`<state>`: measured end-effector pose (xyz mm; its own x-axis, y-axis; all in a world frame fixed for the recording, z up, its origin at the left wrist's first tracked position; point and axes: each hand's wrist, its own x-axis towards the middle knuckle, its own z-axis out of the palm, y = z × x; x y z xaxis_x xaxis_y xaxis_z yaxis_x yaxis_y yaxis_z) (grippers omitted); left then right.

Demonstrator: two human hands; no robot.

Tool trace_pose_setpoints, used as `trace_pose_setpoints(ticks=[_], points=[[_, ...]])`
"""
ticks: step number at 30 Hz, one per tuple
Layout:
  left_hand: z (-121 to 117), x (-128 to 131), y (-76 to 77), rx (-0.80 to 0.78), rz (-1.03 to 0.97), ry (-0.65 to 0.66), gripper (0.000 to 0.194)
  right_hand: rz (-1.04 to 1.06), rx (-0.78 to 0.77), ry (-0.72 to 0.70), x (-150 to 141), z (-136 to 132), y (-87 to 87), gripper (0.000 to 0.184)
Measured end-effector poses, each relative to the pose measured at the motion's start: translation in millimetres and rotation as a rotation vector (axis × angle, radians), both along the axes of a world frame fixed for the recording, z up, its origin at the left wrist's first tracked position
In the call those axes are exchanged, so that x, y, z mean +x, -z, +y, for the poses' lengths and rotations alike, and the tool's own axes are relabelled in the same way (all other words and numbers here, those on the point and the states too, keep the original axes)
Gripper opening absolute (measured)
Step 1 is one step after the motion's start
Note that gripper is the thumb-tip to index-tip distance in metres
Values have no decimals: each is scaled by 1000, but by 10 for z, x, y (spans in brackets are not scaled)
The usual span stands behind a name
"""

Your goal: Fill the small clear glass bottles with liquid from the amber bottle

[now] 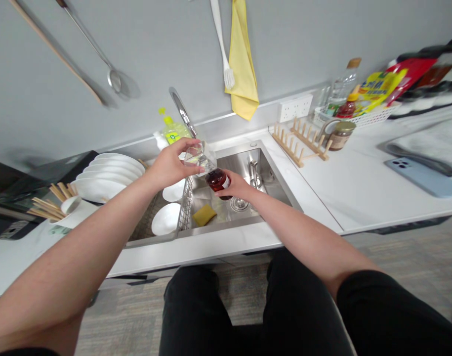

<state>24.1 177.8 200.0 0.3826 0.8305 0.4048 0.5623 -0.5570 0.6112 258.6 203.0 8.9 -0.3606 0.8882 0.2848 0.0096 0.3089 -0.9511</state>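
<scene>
Over the steel sink (235, 163), I have both hands up and meeting near the middle of my view. My left hand (174, 165) reaches in with its fingers closed round a clear vessel (199, 157), thumb along the near side and fingertips over the far one; the vessel is tilted, its lower end towards the other hand. My right hand (236, 185) comes from the opposite side, its fingers clamped on a dark red jar (216, 180) with a patch of white label showing beside them. The vessel's lower end sits right at the jar's top, though from this camera I can't tell whether the two touch or leave a sliver of gap. Both are held above the basin, with a yellow sponge (204, 215) lying on its floor below and the round drain (239, 203) just beyond the jar. To the left I see a wire rack (186, 202) holding a white bowl (166, 219), and farther left a row of leaning white plates (103, 178). Behind my left hand stand a yellow-green pump bottle (176, 131) and the faucet (183, 113). On the right-hand counter I have a wooden peg rack (300, 141) beside a lidded jar (341, 136).
</scene>
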Motion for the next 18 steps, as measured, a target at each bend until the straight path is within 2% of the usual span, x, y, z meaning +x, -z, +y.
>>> trace_pose_setpoints(ticks=[8, 18], points=[[26, -16, -22, 15, 28, 24, 82, -9, -9, -2, 5, -11, -7, 95], [-23, 7, -42, 11, 86, -17, 82, -23, 28, 0, 5, 9, 15, 94]])
